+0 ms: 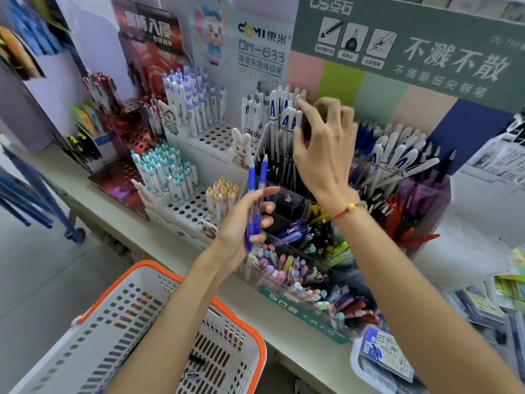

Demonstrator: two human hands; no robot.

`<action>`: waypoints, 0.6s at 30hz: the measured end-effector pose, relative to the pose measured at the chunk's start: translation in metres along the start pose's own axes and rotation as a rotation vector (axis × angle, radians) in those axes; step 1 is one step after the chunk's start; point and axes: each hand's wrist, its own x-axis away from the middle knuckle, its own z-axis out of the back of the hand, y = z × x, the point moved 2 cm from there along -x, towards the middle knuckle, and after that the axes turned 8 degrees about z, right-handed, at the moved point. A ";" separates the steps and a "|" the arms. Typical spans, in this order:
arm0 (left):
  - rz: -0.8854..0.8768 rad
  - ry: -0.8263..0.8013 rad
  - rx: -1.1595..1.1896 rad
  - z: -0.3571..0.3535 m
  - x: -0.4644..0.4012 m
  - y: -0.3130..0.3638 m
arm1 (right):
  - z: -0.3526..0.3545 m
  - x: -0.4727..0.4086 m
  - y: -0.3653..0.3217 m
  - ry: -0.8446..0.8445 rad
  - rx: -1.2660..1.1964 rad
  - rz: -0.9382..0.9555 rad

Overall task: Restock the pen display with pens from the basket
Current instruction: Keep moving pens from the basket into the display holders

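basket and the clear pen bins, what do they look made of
Basket: looks like moulded plastic, matte white with an orange rim, walls pierced by slots. Clear pen bins: probably acrylic or similar hard plastic, glossy and see-through, pens visible through the walls.

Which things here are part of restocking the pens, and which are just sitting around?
Part of the job: blue pens in left hand; right hand at white pens; clear display; basket.
Sitting around: perforated stand; packaged items.

Two blue pens upright, tiered pen display (crowded), orange-rimmed basket below
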 end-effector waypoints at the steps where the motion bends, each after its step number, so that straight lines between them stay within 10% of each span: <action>1: 0.004 -0.011 0.024 -0.002 -0.001 0.000 | 0.006 0.009 -0.007 0.008 -0.109 -0.010; 5: 0.030 0.002 -0.007 -0.009 -0.006 -0.002 | 0.022 0.052 -0.025 -0.128 -0.357 -0.034; 10: 0.018 0.088 -0.218 -0.021 -0.008 -0.008 | 0.025 0.068 -0.014 -0.306 -0.777 -0.630; 18: 0.018 0.021 -0.367 -0.034 0.000 -0.018 | 0.040 0.072 0.008 -0.390 -0.892 -0.781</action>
